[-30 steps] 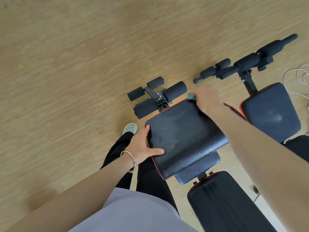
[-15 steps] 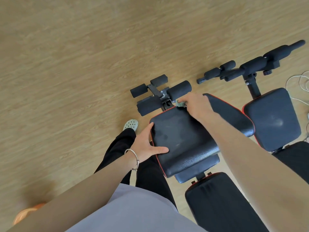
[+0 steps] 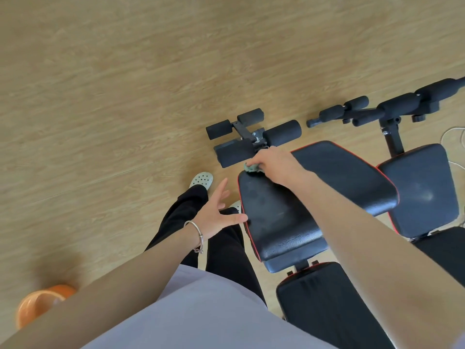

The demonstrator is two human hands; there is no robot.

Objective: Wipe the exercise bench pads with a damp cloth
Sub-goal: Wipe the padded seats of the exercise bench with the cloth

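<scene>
Under the right hand (image 3: 274, 165), whose fingers pinch it, the bunched cloth (image 3: 253, 168) sits on the far-left corner of the pad (image 3: 276, 217) — mid-wipe, I judge — and next wants pulling back over the surface nearer than the grip, left hand (image 3: 216, 215) spread alongside.

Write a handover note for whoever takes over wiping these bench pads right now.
Left hand: open, fingers spread, thumb by the seat pad edge.
Right hand: grips the cloth on that pad's far corner.
Done: seat pad shows faint wipe streaks.
To do: probably the back pad and the second bench; orange basin stands on the floor, lower left.
</scene>
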